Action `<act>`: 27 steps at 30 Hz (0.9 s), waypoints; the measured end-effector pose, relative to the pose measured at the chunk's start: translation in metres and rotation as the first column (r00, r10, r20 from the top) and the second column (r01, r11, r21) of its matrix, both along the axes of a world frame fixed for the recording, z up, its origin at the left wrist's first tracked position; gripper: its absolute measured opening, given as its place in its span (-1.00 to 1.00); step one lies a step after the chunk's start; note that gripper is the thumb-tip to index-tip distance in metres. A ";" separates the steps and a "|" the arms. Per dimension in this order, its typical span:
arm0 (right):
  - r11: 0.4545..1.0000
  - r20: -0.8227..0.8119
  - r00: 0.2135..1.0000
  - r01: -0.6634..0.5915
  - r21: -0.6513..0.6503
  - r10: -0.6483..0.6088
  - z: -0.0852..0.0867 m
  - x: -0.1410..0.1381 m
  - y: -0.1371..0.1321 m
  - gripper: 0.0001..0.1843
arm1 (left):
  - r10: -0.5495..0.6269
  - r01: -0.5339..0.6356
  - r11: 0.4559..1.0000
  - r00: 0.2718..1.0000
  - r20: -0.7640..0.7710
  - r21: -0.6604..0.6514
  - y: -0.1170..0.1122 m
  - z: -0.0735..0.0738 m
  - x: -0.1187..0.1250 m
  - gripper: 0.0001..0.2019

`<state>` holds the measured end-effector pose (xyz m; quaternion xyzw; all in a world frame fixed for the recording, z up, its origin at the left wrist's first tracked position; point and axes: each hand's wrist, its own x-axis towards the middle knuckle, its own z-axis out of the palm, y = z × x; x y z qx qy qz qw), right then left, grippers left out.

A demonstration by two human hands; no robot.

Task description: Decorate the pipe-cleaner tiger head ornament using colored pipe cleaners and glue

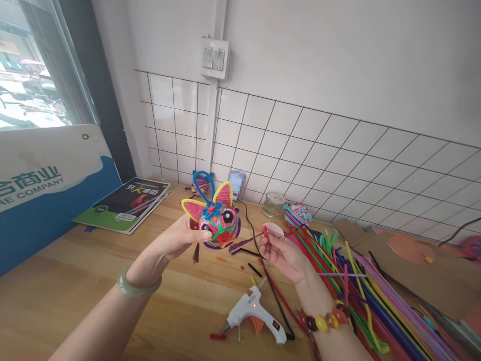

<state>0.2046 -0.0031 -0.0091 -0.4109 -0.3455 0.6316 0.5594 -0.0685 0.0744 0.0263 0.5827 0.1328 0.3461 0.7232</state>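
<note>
My left hand (pixel 184 235) holds up a colourful pipe-cleaner animal head (pixel 220 225), its thumb pressed on the front near one eye. The head has pink ears edged in yellow, black button-like eyes, a blue flower and a blue hanging loop (pixel 203 183). A dark tassel (pixel 196 253) dangles under its left side. A purple tassel (pixel 240 244) stretches from the right side toward my right hand; whether that hand grips its cord is unclear. My right hand (pixel 281 250) pinches a small red piece (pixel 265 231) between thumb and fingertips, apart from the head.
A white glue gun (pixel 251 311) with a lit red light lies in front, its black cable running back. Many coloured pipe cleaners (pixel 361 286) spread across the right. Behind stand a glass jar (pixel 273 204) and yarn-like balls (pixel 298 214). Books (pixel 128 203) lie at left.
</note>
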 end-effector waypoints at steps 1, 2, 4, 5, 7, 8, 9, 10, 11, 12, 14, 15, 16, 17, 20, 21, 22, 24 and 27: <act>1.000 -0.024 1.000 0.015 0.010 -0.014 0.004 -0.003 -0.004 -0.70 | 0.003 -0.003 1.000 1.000 0.006 -0.004 0.000 0.000 0.000 -0.38; 0.999 -0.038 0.999 0.031 0.018 -0.031 0.007 -0.007 -0.007 -0.73 | 0.004 -0.003 1.000 1.000 0.011 -0.008 -0.001 0.001 0.000 -0.38; 0.997 -0.036 0.997 0.067 0.031 -0.066 0.012 -0.013 -0.014 -0.76 | 0.002 -0.002 1.000 1.000 0.019 -0.016 -0.002 0.001 0.001 -0.38; 0.996 -0.023 0.996 0.085 0.038 -0.084 0.014 -0.017 -0.017 -0.76 | 0.001 -0.001 1.000 1.000 0.023 -0.019 -0.002 0.002 0.001 -0.38; 0.990 0.023 0.992 0.127 0.056 -0.128 0.017 -0.022 -0.022 -0.75 | 0.002 -0.001 1.000 1.000 0.027 -0.024 -0.004 0.002 0.002 -0.38; 0.986 0.050 0.987 0.151 0.068 -0.154 0.019 -0.024 -0.024 -0.74 | -0.002 0.002 1.000 1.000 0.026 -0.026 -0.004 0.002 0.002 -0.39; 0.981 0.079 0.980 0.176 0.083 -0.183 0.021 -0.026 -0.026 -0.74 | -0.007 0.007 1.000 1.000 0.022 -0.027 -0.005 0.002 0.002 -0.40; 0.974 0.106 0.971 0.204 0.100 -0.214 0.024 -0.028 -0.029 -0.74 | -0.015 0.015 0.999 1.000 0.014 -0.028 -0.005 0.002 0.002 -0.42; 0.966 0.130 0.961 0.231 0.118 -0.245 0.026 -0.030 -0.031 -0.74 | -0.025 0.025 0.999 1.000 0.005 -0.027 -0.006 0.002 0.003 -0.43; 0.957 0.151 0.950 0.255 0.135 -0.275 0.029 -0.031 -0.034 -0.74 | -0.036 0.036 0.999 0.999 -0.002 -0.024 -0.007 0.002 0.003 -0.44; 0.940 0.179 0.928 0.298 0.165 -0.326 0.033 -0.034 -0.039 -0.74 | -0.051 0.050 0.999 0.999 -0.014 -0.011 -0.008 0.002 0.004 -0.46; 0.932 0.185 0.919 0.316 0.176 -0.347 0.035 -0.035 -0.041 -0.74 | -0.056 0.056 0.998 0.998 -0.019 -0.004 -0.008 0.002 0.004 -0.46; 0.925 0.188 0.912 0.332 0.184 -0.364 0.037 -0.037 -0.044 -0.74 | -0.064 0.064 0.998 0.998 -0.024 0.004 -0.009 0.002 0.004 -0.46; 0.919 0.186 0.906 0.346 0.189 -0.380 0.038 -0.040 -0.046 -0.73 | -0.074 0.074 0.997 0.997 -0.034 0.010 -0.010 0.002 0.004 -0.46; 0.897 0.156 0.891 0.394 0.199 -0.426 0.039 -0.050 -0.053 -0.73 | -0.134 0.136 0.990 0.989 -0.065 0.032 -0.013 0.001 0.004 -0.47; 0.890 0.144 0.887 0.407 0.207 -0.439 0.039 -0.054 -0.055 -0.73 | -0.161 0.164 0.986 0.985 -0.065 0.040 -0.014 0.000 0.004 -0.47; 0.884 0.136 0.884 0.414 0.218 -0.448 0.038 -0.058 -0.057 -0.72 | -0.187 0.191 0.981 0.980 -0.067 0.047 -0.015 0.000 0.004 -0.48; 0.875 0.139 0.879 0.416 0.248 -0.457 0.037 -0.064 -0.060 -0.70 | -0.234 0.238 0.970 0.970 -0.073 0.057 -0.018 0.000 0.005 -0.47; 0.872 0.167 0.874 0.403 0.278 -0.457 0.036 -0.070 -0.061 -0.70 | -0.286 0.295 0.953 0.950 -0.125 0.065 -0.021 0.000 0.006 -0.52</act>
